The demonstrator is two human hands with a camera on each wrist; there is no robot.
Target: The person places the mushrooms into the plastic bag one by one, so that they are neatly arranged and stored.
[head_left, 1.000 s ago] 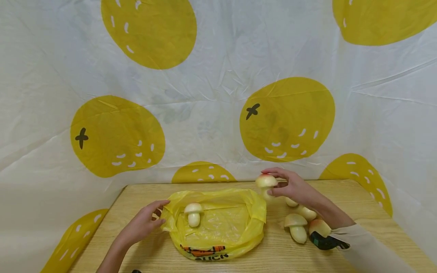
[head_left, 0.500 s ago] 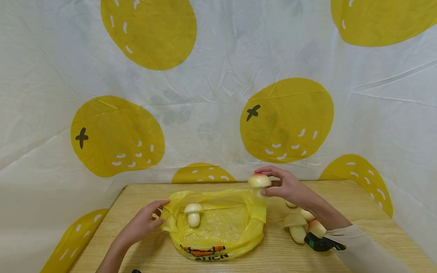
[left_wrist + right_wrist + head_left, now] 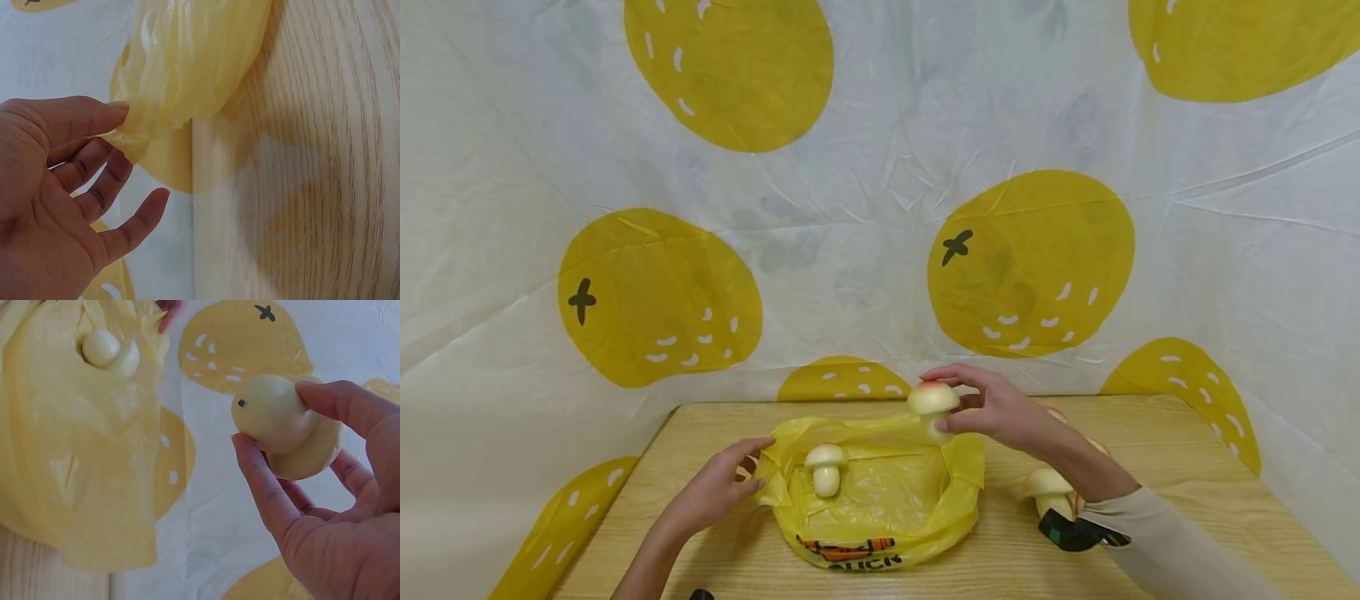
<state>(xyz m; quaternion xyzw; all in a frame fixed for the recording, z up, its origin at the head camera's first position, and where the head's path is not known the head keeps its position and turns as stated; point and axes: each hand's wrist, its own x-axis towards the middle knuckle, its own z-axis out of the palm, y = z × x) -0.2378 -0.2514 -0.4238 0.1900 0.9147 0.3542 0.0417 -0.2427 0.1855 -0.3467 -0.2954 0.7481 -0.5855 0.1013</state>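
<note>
Lettering [image 3: 867, 564] ending "CK" marks the yellow bag [image 3: 951, 523], pinched by left fingers [image 3: 111, 182]; right fingers [image 3: 267, 492] clamp a mushroom [image 3: 932, 403].

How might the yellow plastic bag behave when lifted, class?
Likely floppy: the yellow plastic bag has wrinkled walls. Probably light, as its film looks thin and translucent. It may sag unevenly: the mushroom inside sits off-centre.
</note>
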